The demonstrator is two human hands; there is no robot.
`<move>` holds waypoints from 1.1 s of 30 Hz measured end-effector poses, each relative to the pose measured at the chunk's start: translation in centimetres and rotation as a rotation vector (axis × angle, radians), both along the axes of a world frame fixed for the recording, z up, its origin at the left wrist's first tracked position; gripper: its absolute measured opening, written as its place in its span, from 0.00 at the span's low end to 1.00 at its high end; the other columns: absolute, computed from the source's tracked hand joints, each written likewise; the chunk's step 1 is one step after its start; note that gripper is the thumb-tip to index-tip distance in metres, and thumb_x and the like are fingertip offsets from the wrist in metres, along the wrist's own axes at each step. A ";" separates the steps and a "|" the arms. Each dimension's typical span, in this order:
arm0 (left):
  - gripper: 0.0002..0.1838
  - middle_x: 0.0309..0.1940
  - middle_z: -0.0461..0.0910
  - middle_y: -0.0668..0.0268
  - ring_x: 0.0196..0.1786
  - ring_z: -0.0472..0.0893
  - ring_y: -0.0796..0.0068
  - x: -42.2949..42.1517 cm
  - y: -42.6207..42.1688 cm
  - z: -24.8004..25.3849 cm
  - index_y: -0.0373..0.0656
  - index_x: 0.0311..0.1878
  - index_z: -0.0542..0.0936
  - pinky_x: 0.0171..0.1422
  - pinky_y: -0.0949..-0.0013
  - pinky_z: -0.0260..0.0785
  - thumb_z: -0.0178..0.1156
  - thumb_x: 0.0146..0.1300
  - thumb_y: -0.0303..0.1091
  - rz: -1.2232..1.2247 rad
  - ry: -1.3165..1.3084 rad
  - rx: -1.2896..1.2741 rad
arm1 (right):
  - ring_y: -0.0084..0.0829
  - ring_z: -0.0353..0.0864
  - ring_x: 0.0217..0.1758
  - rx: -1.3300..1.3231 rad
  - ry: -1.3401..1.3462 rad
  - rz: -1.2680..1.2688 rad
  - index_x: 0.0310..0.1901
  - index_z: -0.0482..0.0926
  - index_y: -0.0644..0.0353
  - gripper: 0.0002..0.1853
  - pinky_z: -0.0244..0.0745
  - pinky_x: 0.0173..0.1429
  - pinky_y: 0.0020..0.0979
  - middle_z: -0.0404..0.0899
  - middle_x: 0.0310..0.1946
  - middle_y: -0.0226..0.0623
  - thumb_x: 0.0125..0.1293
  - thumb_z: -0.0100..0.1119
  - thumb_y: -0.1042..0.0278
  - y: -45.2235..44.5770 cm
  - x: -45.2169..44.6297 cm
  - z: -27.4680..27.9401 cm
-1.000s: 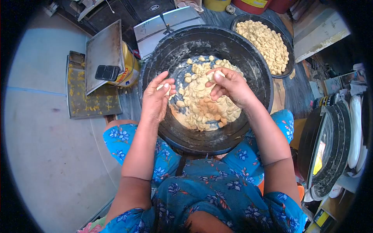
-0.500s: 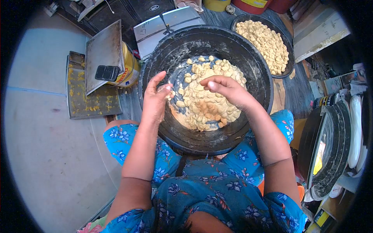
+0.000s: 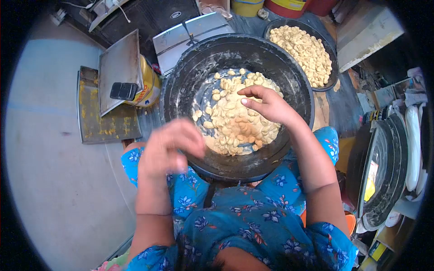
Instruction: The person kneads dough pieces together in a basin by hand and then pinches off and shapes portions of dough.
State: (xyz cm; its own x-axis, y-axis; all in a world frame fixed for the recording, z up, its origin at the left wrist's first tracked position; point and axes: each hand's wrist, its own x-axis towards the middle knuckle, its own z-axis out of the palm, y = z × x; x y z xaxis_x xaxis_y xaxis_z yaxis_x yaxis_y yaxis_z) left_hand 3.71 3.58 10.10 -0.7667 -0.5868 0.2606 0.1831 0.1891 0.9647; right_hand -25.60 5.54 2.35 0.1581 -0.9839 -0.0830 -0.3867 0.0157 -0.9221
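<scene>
A wide black basin (image 3: 199, 58) holds small pale dough pieces (image 3: 226, 110) coated in light powder, with a browner patch near the lower middle. My right hand (image 3: 271, 106) hovers above the dough pieces, its fingers curved and apart from the thumb, nothing visible between them. Over the basin's near left rim is my left hand (image 3: 174, 142), blurred by motion; its thumb stands away from the fingers and nothing shows in it. A few dough pieces lie separately on the left side of the basin floor.
Behind the basin to the right stands a smaller black tub (image 3: 334, 67) heaped with dough pieces (image 3: 300, 54). On the left are a metal tray (image 3: 120, 67), a black phone-like object (image 3: 123, 91), a yellow bucket (image 3: 149, 88) and a stained tray (image 3: 106, 115). A silver tin box (image 3: 199, 34) stands behind.
My left hand has moved down and left from inside the basin to its near rim. My right hand has stayed nearly in place over the dough pieces. The view has shifted slightly.
</scene>
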 end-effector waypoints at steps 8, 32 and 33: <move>0.39 0.57 0.67 0.39 0.59 0.67 0.41 -2.0 8.9 7.0 0.26 0.51 0.74 0.58 0.47 0.63 0.52 0.59 0.61 -1.332 0.375 -0.029 | 0.43 0.75 0.55 -0.041 0.288 0.037 0.52 0.77 0.61 0.21 0.68 0.60 0.37 0.77 0.49 0.48 0.62 0.58 0.55 0.4 -0.8 -0.5; 0.13 0.24 0.67 0.72 0.28 0.71 0.75 9.2 6.1 15.4 0.54 0.24 0.66 0.30 0.68 0.60 0.46 0.66 0.41 -1.222 0.142 -0.377 | 0.35 0.77 0.55 0.775 0.830 0.235 0.51 0.81 0.51 0.29 0.71 0.52 0.37 0.78 0.54 0.38 0.50 0.64 0.43 9.9 -5.1 -43.2; 0.13 0.23 0.65 0.74 0.27 0.70 0.78 8.8 4.9 14.8 0.55 0.23 0.64 0.29 0.71 0.58 0.47 0.65 0.39 -1.201 0.152 -0.418 | 0.35 0.70 0.63 0.982 0.882 0.087 0.57 0.76 0.50 0.34 0.62 0.63 0.39 0.72 0.60 0.37 0.51 0.59 0.37 9.8 -1.3 -30.4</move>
